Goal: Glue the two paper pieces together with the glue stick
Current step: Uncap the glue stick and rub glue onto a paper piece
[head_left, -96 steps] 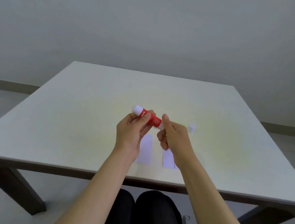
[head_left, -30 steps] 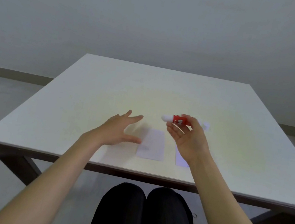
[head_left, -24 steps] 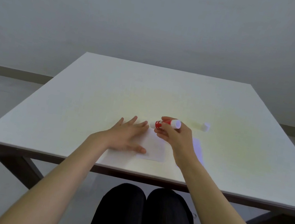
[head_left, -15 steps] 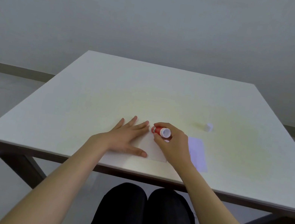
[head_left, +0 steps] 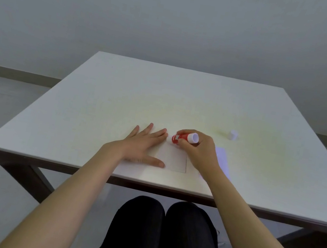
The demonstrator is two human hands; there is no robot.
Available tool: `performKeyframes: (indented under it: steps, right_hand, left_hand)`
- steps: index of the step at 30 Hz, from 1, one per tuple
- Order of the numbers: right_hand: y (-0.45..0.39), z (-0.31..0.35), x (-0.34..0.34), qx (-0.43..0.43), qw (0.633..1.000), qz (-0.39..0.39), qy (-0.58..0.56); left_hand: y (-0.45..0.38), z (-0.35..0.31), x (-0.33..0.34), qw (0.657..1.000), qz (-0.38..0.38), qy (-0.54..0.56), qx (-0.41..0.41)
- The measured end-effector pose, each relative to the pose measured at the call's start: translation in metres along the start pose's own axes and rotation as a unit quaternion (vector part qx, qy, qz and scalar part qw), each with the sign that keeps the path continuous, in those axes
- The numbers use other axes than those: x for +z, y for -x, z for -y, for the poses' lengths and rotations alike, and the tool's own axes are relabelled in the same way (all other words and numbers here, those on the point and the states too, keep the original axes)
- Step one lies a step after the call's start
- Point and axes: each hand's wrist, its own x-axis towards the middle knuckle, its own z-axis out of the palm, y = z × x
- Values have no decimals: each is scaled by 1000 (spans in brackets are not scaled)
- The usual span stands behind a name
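Note:
A white paper piece (head_left: 174, 158) lies flat near the table's front edge. My left hand (head_left: 143, 144) rests flat on its left part with fingers spread. My right hand (head_left: 199, 152) grips the red glue stick (head_left: 185, 138), tilted with its far end down at the paper's far edge and its white base toward me. The second paper piece (head_left: 221, 158), pale lilac-white, lies to the right, partly hidden by my right hand and wrist.
The small white glue cap (head_left: 233, 134) stands on the table (head_left: 119, 98) to the far right of my hands. The table's front edge runs just below the papers, with my dark-clothed knees beneath it.
My left hand let go of the glue stick and came down flat on the left paper. My right hand brought the stick leftward and tipped its far end down to that paper.

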Motion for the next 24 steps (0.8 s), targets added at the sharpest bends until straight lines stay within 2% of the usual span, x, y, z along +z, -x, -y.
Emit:
performKeyframes:
  steps: [2, 4, 8, 10, 13, 17, 19, 22, 24]
  right_hand:
    - [-2, -1, 0, 7, 1000, -26, 12]
    - [5, -2, 2, -6, 999, -20, 26]
    - [22, -1, 3, -19, 998, 62, 7]
    - [23, -2, 0, -10, 997, 79, -24]
    - [13, -6, -8, 12, 998, 24, -55]
    - [3, -7, -11, 14, 999, -44, 3]
    - [9, -4, -10, 6, 1000, -21, 20]
    - [23, 0, -7, 1, 998, 69, -1]
    - [26, 0, -7, -4, 996, 85, -5]
  left_hand:
    - [0, -1, 0, 1000, 2, -1, -2]
    - [0, -1, 1, 1000, 0, 6, -1]
    - [-1, -1, 1, 1000, -9, 9, -4]
    - [-1, -1, 2, 1000, -8, 9, -6]
    - [-2, 0, 1, 1000, 0, 4, -5]
    - [-2, 0, 0, 1000, 3, 2, -9]
    - [-2, -1, 1, 1000, 2, 4, -8]
    - [-2, -1, 1, 1000, -4, 20, -12]
    - [-2, -2, 1, 1000, -2, 25, -14]
